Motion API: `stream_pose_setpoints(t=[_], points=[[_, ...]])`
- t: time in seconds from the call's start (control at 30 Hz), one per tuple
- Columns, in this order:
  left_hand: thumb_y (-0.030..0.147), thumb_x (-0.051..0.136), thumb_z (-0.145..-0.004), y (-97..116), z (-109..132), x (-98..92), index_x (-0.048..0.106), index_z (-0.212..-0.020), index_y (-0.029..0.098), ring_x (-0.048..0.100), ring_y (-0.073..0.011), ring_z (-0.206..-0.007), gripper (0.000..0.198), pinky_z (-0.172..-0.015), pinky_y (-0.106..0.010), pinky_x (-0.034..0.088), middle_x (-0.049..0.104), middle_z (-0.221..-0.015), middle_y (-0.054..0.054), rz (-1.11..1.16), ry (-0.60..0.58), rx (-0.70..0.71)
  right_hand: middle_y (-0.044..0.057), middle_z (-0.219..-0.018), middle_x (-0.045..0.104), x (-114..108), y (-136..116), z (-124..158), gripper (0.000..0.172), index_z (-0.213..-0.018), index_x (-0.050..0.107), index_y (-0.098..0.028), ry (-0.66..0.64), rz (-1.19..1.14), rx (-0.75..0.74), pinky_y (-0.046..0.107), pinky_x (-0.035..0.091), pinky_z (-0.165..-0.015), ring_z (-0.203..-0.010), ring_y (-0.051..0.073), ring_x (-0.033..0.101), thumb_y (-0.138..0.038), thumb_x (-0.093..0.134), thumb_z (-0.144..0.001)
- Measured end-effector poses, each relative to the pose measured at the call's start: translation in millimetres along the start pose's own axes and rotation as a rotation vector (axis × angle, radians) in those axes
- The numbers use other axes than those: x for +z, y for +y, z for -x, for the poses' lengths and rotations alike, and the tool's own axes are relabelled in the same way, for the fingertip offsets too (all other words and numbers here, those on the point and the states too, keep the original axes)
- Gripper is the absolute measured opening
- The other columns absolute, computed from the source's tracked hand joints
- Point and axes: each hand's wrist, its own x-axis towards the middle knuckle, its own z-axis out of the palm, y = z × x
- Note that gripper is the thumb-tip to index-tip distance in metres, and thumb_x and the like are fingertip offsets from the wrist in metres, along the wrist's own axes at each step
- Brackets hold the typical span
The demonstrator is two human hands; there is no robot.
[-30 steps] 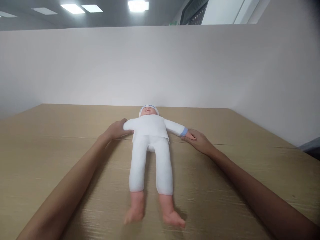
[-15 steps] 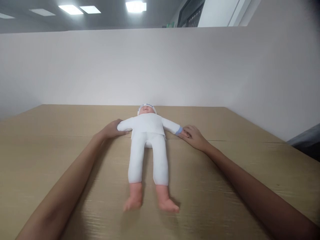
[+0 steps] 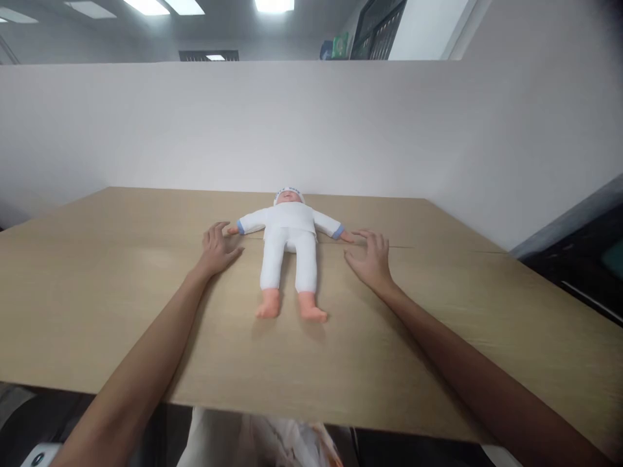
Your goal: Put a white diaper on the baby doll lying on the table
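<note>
A baby doll [image 3: 288, 246] in a white suit and white cap lies on its back on the wooden table [image 3: 121, 292], arms spread, bare feet toward me. My left hand [image 3: 217, 250] rests flat on the table just left of the doll's arm, fingers spread, holding nothing. My right hand [image 3: 370, 259] lies flat just right of the doll's other arm, fingers apart, empty. Neither hand touches the doll.
A white partition wall [image 3: 292, 123] stands behind the table and along its right side. The table's near edge [image 3: 292, 418] is in view, with pale cloth below it. A dark object [image 3: 574, 246] sits beyond the right side.
Both hands have let go of the doll's arms and drawn back onto the table with fingers spread. The view has pulled back, so the table's near edge now shows.
</note>
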Motion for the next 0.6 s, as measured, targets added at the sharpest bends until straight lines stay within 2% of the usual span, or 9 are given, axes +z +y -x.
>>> stream_pose_setpoints(t=[0.07,0.13,0.23,0.3,0.33,0.37,0.43,0.5,0.6], points=[[0.054,0.071,-0.092,25,29,-19.4,0.036,-0.157,0.015,0.036,-0.0413,-0.155,0.083,-0.13,-0.061,0.025,0.043,-0.161,-0.025,0.005,-0.008,0.0,0.016,-0.134,0.068,-27,-42,19,0.037,-0.132,0.057,-0.023,0.03,-0.033,-0.003,0.057,0.041,-0.116,-0.13,0.036,0.059,-0.032,0.06,-0.096],[0.052,0.066,-0.099,58,71,-44.3,0.04,-0.155,0.019,0.036,-0.0379,-0.156,0.07,-0.13,-0.059,0.028,0.046,-0.16,-0.021,0.02,0.0,0.02,0.014,-0.132,0.07,-61,-88,46,0.033,-0.131,0.058,-0.025,0.084,-0.136,0.009,0.058,0.043,-0.114,-0.126,0.036,0.062,-0.028,0.059,-0.098],[0.035,0.061,-0.105,106,170,-77.1,0.055,-0.14,0.03,0.057,-0.031,-0.14,0.036,-0.119,-0.052,0.045,0.063,-0.144,-0.011,0.143,0.147,0.059,0.01,-0.115,0.075,-111,-152,105,0.033,-0.124,0.06,-0.032,0.053,-0.222,-0.089,0.054,0.053,-0.099,-0.107,0.034,0.069,-0.02,0.066,-0.094],[0.021,0.065,-0.099,123,251,-83.8,0.058,-0.136,0.037,0.07,-0.0289,-0.115,0.04,-0.103,-0.049,0.056,0.073,-0.12,-0.007,0.21,0.272,0.113,0.003,-0.098,0.076,-134,-185,152,0.043,-0.122,0.059,-0.037,-0.021,-0.325,-0.307,0.046,0.058,-0.082,-0.087,0.029,0.072,-0.011,0.069,-0.089],[0.017,0.066,-0.095,127,291,-81.4,0.059,-0.134,0.041,0.073,-0.0278,-0.101,0.046,-0.092,-0.047,0.059,0.075,-0.108,-0.004,0.221,0.279,0.213,0.001,-0.094,0.076,-140,-198,175,0.046,-0.121,0.059,-0.039,-0.1,-0.365,-0.394,0.043,0.058,-0.077,-0.08,0.026,0.072,-0.009,0.068,-0.088],[0.017,0.066,-0.093,128,328,-75.7,0.06,-0.133,0.045,0.074,-0.027,-0.091,0.049,-0.084,-0.046,0.061,0.077,-0.101,-0.002,0.216,0.192,0.297,0.001,-0.095,0.077,-143,-209,197,0.047,-0.123,0.06,-0.038,-0.202,-0.379,-0.402,0.043,0.06,-0.076,-0.079,0.025,0.072,-0.008,0.068,-0.088],[0.021,0.065,-0.094,125,383,-58.1,0.06,-0.132,0.045,0.075,-0.0295,-0.098,0.045,-0.084,-0.048,0.063,0.079,-0.109,-0.004,0.192,-0.096,0.137,0.006,-0.108,0.079,-142,-221,232,0.045,-0.127,0.061,-0.033,-0.396,-0.361,-0.217,0.045,0.062,-0.083,-0.093,0.029,0.075,-0.013,0.07,-0.088],[0.032,0.059,-0.101,122,411,-38.4,0.061,-0.136,0.038,0.073,-0.0328,-0.112,0.036,-0.094,-0.051,0.063,0.077,-0.123,-0.009,0.145,-0.211,-0.11,0.011,-0.129,0.075,-137,-222,258,0.056,-0.136,0.063,-0.03,-0.575,-0.282,-0.019,0.052,0.062,-0.096,-0.116,0.036,0.072,-0.021,0.075,-0.083],[0.042,0.056,-0.103,126,409,-15.2,0.059,-0.146,0.024,0.063,-0.0367,-0.13,0.047,-0.112,-0.055,0.053,0.069,-0.143,-0.016,0.044,-0.321,-0.242,0.011,-0.136,0.074,-131,-206,285,0.065,-0.142,0.065,-0.03,-0.743,-0.135,0.185,0.05,0.061,-0.099,-0.124,0.038,0.071,-0.015,0.069,-0.079]])
